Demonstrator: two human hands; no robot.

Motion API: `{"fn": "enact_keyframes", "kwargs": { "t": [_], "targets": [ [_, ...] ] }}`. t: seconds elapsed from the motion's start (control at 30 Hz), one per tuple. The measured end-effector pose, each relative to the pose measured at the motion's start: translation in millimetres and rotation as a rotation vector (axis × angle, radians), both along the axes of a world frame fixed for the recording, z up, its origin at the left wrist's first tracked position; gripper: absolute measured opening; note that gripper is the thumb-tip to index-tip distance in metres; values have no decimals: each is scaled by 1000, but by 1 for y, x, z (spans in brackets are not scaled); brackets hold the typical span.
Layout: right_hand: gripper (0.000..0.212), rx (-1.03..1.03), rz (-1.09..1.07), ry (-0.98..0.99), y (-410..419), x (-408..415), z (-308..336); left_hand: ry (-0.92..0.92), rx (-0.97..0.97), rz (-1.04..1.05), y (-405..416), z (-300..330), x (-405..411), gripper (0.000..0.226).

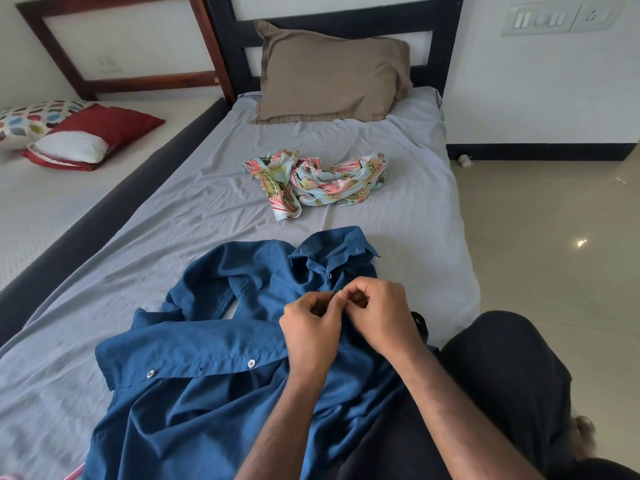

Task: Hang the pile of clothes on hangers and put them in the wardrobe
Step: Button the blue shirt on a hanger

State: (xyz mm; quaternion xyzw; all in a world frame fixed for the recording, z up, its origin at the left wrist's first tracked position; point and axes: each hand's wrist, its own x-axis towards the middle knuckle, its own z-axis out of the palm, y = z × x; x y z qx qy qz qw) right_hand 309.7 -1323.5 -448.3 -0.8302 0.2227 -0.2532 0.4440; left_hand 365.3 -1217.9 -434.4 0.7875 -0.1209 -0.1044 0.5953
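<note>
Left hand (310, 327) and right hand (377, 315) meet knuckle to knuckle over the placket of the blue shirt (221, 375), just below its collar (337, 251). Both have fingers curled in, pinching the fabric at one spot; likely working a button through its hole (the button itself is hidden under the fingertips, so fastening or undoing cannot be told). Hands are tight, nothing else held.

Shirt lies spread front-up on the bed (173, 209), collar pointing away from the person, hem toward them, one front panel folded open showing two white buttons (251, 364). Flat layout probably keeps the placket aligned for two-hand work. A small black piece (417, 320) shows at the shirt's edge beside the right hand, possibly a hanger, not clear.

Beyond the collar, well apart from the shirt, a floral garment (311, 183) lies crumpled mid-bed, untouched. Farther past it, a tan pillow (329, 74) leans at the headboard.

Judgement: early in the task; no wardrobe in view.
</note>
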Motion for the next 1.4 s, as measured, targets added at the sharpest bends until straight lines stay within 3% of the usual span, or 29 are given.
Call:
{"fn": "enact_keyframes", "kwargs": {
  "t": [0.2,0.43,0.53,0.67,0.8,0.83,0.9,0.97,1.07,1.13,1.27,1.33,1.4],
  "targets": [
    [10,-62,20,-50,4,1,-3,61,-13,77,-1,-1,5,22],
    [8,81,74,-163,1,5,0,172,-79,36,-4,-6,11,37],
    [9,224,85,-122,-2,7,-2,148,-107,-4,0,-9,14,26],
    [10,223,59,-87,-3,10,-7,113,-116,-32,7,-17,19,10],
    [3,228,-15,-73,-7,9,-8,-272,117,-63,22,-27,14,26],
    [11,257,5,-57,-7,8,-8,-334,180,-76,27,-31,14,32],
    [37,295,83,11,-7,6,-9,-390,308,-86,36,-38,22,35],
    [53,178,133,128,-5,5,-12,-407,455,-120,42,-42,34,30],
    [56,-24,117,247,-1,2,-14,-421,541,-201,52,-43,48,17],
    [46,-92,23,217,-2,1,-13,-434,534,-204,60,-43,55,11],
    [12,-234,-131,189,-10,0,-13,-309,491,-226,73,-37,78,8],
    [8,-280,-136,224,-12,-1,-11,-93,260,-268,78,-28,85,11],
    [24,-281,-158,225,-18,-2,-11,154,-62,-261,79,-15,89,7]
  ]
}}
